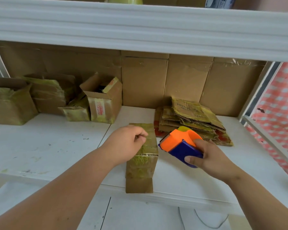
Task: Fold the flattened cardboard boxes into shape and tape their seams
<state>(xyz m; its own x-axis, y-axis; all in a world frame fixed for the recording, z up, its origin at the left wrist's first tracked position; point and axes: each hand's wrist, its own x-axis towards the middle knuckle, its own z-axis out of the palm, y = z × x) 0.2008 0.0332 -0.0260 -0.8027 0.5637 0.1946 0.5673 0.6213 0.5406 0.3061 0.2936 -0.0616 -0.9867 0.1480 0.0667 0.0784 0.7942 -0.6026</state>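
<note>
Box [142, 156] stands on our worktop [48, 146]; left hand [128, 143] rests on it, fingers curled (pinching tape, perhaps), while right hand [211, 160] grips the dispenser [181, 145].

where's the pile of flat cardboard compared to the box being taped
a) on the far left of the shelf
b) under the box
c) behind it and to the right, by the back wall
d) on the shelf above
c: the pile of flat cardboard lies behind and to the right of the box, near the cardboard back wall, beyond the tape dispenser held in the right hand.
</note>
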